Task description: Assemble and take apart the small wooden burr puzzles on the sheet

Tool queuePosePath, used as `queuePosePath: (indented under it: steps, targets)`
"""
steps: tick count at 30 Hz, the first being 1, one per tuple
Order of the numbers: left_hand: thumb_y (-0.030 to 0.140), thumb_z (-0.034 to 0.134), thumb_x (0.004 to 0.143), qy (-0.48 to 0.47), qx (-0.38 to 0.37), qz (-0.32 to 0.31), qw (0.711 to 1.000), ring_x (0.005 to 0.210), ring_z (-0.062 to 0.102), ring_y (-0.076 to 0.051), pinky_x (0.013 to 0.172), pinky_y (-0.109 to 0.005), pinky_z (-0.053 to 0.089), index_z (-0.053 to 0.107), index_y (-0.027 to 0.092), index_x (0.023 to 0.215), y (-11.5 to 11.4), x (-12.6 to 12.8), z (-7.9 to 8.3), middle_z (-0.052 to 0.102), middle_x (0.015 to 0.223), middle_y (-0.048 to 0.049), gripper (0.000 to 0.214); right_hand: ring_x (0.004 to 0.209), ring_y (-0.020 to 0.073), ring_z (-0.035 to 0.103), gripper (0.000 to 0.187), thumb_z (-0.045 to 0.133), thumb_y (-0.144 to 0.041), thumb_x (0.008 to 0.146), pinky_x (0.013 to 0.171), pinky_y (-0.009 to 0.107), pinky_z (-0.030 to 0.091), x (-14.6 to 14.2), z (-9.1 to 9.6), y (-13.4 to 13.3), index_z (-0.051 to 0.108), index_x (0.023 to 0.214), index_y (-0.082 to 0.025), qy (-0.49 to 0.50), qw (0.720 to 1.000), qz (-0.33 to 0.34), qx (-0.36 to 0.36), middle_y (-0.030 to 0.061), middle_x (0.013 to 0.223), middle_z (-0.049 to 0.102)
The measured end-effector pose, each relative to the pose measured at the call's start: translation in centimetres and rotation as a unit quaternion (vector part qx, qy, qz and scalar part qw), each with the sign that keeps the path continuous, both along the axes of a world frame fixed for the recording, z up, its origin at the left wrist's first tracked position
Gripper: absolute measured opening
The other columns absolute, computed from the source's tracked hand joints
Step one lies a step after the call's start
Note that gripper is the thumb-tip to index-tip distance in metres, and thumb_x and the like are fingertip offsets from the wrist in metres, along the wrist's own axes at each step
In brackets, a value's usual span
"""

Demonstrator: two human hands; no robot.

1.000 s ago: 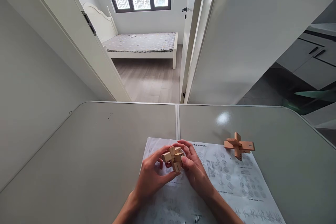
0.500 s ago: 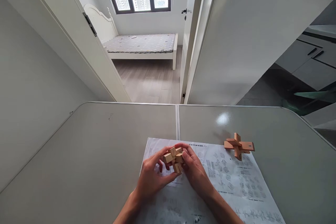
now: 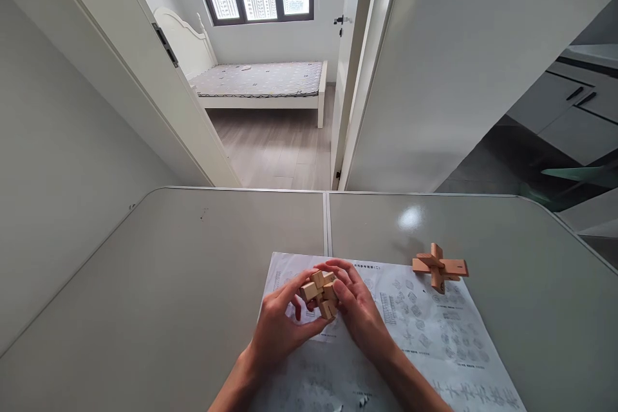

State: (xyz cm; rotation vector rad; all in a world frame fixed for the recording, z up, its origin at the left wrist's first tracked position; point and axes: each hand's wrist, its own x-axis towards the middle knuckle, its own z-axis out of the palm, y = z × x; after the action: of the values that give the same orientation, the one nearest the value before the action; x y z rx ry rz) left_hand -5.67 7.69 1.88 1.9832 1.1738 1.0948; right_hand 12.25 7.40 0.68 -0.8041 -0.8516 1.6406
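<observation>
A light wooden burr puzzle (image 3: 320, 291) of interlocking blocks is held above a printed sheet (image 3: 405, 341). From the left, my left hand (image 3: 282, 322) grips it, with the thumb under its lower edge and a finger along its top. My right hand (image 3: 356, 306) closes on its right side, thumb against a block and fingers bent over the back. The puzzle's far side and some fingertips are hidden. A second, redder wooden cross-shaped puzzle (image 3: 438, 268) rests at the sheet's upper right corner, apart from both hands.
The grey table (image 3: 145, 296) has a seam (image 3: 327, 225) down its middle and rounded far corners. Beyond its far edge, a doorway with a white door (image 3: 344, 58) leads to a room with a bed (image 3: 261, 80). White walls flank the table.
My right hand's fingers and thumb have shifted slightly over the puzzle's right side. The puzzle and my left hand stay almost in place.
</observation>
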Motion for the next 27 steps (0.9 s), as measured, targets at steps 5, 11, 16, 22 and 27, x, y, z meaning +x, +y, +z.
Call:
queuePosePath:
  steps: [5, 11, 16, 22, 27]
  targets:
    - [0.015, 0.083, 0.079, 0.014, 0.025, 0.020, 0.999, 0.061, 0.068, -0.009, 0.057, -0.020, 0.061, 0.058, 0.031, 0.139, 0.0, 0.2, 0.2, 0.079, 0.107, -0.0008, 0.067, 0.110, 0.0301, 0.070, 0.040, 0.061, -0.056, 0.101, 0.088, 0.043, 0.061, -0.1, 0.1, 0.0, 0.057, 0.130, -0.028, -0.012, 1.000, 0.003, 0.008, 0.0119, 0.133, 0.066]
    - [0.024, 0.080, 0.085, 0.028, 0.064, 0.081, 0.994, 0.051, 0.065, -0.008, 0.061, -0.023, 0.062, 0.058, 0.028, 0.137, -0.1, 0.3, 0.3, 0.077, 0.088, 0.0038, 0.057, 0.113, 0.0288, 0.072, 0.050, 0.072, -0.052, 0.096, 0.099, 0.045, 0.058, -0.8, 0.5, -0.4, 0.050, 0.136, -0.030, -0.043, 0.998, 0.016, 0.032, 0.0113, 0.136, 0.064]
    - [0.025, 0.079, 0.085, 0.049, 0.071, 0.109, 0.990, 0.050, 0.063, -0.008, 0.059, -0.022, 0.058, 0.057, 0.029, 0.133, -0.1, 0.0, -0.1, 0.076, 0.089, 0.0038, 0.053, 0.101, 0.0249, 0.074, 0.041, 0.074, -0.044, 0.096, 0.094, 0.041, 0.059, -1.7, 0.2, -0.9, 0.051, 0.126, -0.027, -0.106, 0.993, -0.020, 0.037, 0.0092, 0.116, 0.072]
    - [0.022, 0.075, 0.088, 0.076, 0.089, 0.077, 0.990, 0.052, 0.061, -0.006, 0.058, -0.022, 0.058, 0.054, 0.030, 0.134, 0.0, -0.2, -0.4, 0.073, 0.111, -0.0032, 0.051, 0.076, 0.0199, 0.065, 0.025, 0.069, -0.046, 0.097, 0.070, 0.032, 0.055, -1.8, 0.1, -1.0, 0.061, 0.104, -0.023, -0.250, 0.963, -0.063, 0.076, 0.0036, 0.088, 0.068]
    - [0.022, 0.078, 0.085, 0.069, 0.089, 0.071, 0.991, 0.054, 0.063, -0.007, 0.056, -0.022, 0.058, 0.054, 0.030, 0.132, 0.0, -0.3, -0.9, 0.072, 0.109, -0.0020, 0.053, 0.070, 0.0182, 0.061, 0.026, 0.069, -0.046, 0.096, 0.064, 0.029, 0.051, -1.7, 0.3, -0.9, 0.058, 0.099, -0.023, -0.259, 0.961, -0.065, 0.077, 0.0014, 0.082, 0.065]
